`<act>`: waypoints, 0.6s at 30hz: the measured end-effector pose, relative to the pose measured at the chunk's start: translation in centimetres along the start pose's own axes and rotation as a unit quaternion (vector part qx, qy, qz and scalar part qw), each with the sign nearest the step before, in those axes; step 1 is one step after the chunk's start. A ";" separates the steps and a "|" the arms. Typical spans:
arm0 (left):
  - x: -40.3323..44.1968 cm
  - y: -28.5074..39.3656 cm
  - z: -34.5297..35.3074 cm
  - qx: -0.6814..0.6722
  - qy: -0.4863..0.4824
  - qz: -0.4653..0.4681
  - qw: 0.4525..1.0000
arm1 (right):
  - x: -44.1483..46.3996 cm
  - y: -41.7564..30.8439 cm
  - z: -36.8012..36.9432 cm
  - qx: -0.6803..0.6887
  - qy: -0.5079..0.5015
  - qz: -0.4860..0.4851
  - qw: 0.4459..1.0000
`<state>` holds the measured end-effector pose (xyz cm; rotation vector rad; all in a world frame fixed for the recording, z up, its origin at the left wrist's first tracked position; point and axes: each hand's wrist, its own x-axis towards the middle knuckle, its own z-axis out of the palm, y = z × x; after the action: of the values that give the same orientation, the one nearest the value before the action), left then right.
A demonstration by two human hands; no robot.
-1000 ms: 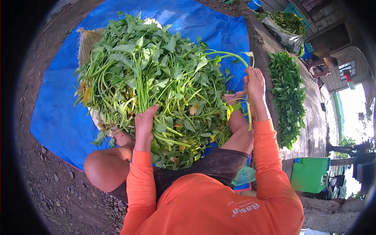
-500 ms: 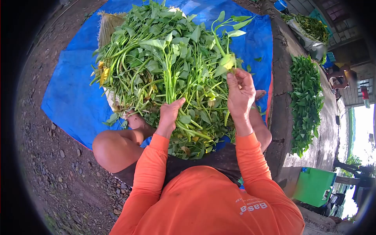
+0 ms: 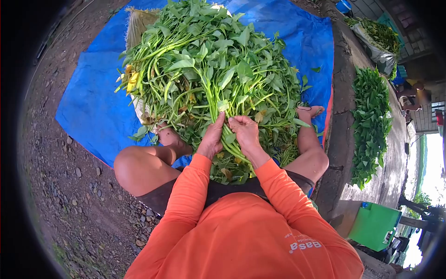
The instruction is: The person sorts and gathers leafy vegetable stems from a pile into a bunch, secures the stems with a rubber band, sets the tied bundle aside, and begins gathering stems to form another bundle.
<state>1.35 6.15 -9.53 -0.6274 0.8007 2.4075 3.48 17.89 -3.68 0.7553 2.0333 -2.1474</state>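
Observation:
My left hand [image 3: 212,138] is closed around a bunch of water spinach [image 3: 213,95], its thumb lying along the green stems. The leafy tops point away from me, and the cut ends run down toward my lap. Right beside it, my right hand [image 3: 246,136] has its fingers pinched at the edge of the same bunch; the stem between the fingertips is mostly hidden. A pale yellow-green leaf [image 3: 223,105] sits just above my left thumb. Under and beyond both hands spreads a large heap of loose water spinach [image 3: 186,37], with some yellowed leaves among it.
A blue tarp [image 3: 88,107] lies under the heap, with a woven sack [image 3: 139,25] at its far left. To the right, bundled greens [image 3: 371,125] lie on concrete near a green box [image 3: 374,226]. Gravel [image 3: 93,204] borders the left. Another person [image 3: 413,95] is at far right.
My right hand has come down and left, bringing the single stem it held to the bunch in my left hand. My left hand has shifted slightly right.

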 end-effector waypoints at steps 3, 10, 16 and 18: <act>-0.3 -0.8 0.9 0.048 0.076 0.147 0.985 | 0.3 0.7 0.1 0.054 -0.005 0.018 0.998; -0.6 -1.9 2.0 0.161 0.192 0.246 0.936 | 0.4 3.0 0.6 0.037 0.049 -0.009 0.998; -0.5 0.5 0.4 0.105 0.073 0.075 0.989 | -0.1 2.7 0.7 0.040 -0.008 -0.004 0.999; -0.4 0.9 0.2 0.117 0.096 0.105 0.983 | -1.3 1.4 -0.1 -0.084 -0.063 -0.042 0.994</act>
<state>1.07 5.57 -8.82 -0.7181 1.2671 2.4102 5.21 17.46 -4.44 0.5075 2.1812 -1.9756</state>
